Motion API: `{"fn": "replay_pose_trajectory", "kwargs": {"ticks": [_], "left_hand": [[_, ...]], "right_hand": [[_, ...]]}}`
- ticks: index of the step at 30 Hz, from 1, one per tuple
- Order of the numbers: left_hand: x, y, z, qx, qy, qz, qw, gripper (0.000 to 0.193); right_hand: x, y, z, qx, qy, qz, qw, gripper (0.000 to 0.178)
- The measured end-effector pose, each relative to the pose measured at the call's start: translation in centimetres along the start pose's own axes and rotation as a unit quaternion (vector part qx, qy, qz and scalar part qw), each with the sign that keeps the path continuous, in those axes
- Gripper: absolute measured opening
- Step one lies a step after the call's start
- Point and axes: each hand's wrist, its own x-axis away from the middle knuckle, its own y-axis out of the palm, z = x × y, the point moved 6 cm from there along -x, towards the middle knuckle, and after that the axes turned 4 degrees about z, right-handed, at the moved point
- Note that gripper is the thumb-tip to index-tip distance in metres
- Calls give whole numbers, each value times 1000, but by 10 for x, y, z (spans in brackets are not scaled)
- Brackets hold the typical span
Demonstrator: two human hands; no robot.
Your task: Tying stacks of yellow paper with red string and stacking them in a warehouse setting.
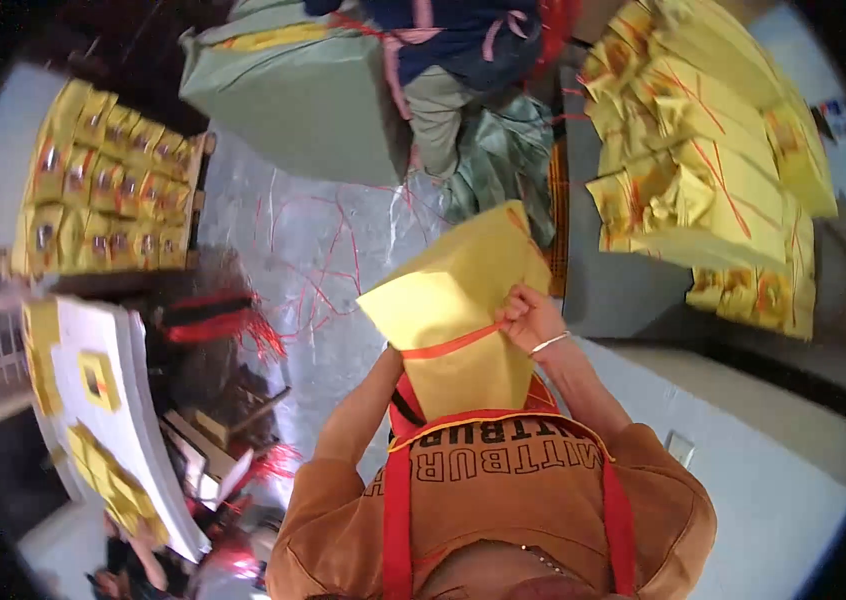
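In front of my chest is a large yellow paper package [443,300] with a red band [451,346] across it. My right hand [531,318] is closed at the package's right side, by the end of the band, fingers bent against the paper. A thin white bracelet circles that wrist. My left hand [390,362] reaches the package's left side; its fingers are hidden behind the paper, so their grip does not show. The package's lower end is against my red apron [398,510].
Yellow packages tied with red string [713,190] are stacked at the right. More yellow packages [108,190] stand at the left, above a white table [133,400]. Ahead, a person [438,110] stands beside a big green-grey sack [293,110]. Red strings [328,255] lie on the floor.
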Motion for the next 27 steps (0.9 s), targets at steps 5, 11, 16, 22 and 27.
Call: {"fn": "replay_pose_trajectory", "kwargs": {"ticks": [5, 11, 16, 22, 27], "left_hand": [[59, -60, -31, 121, 89, 90, 985, 55], [156, -152, -61, 268, 238, 217, 908, 55], [239, -230, -56, 356, 374, 271, 812, 55], [373, -367, -52, 411, 498, 330, 689, 55], [475, -446, -87, 459, 546, 402, 574, 55]], "right_hand": [[3, 89, 70, 238, 122, -98, 959, 23], [80, 195, 128, 551, 118, -295, 771, 26], [142, 240, 160, 663, 52, -372, 648, 28], [120, 277, 250, 742, -173, -432, 482, 33], [54, 308, 350, 639, -238, -442, 583, 34]]}}
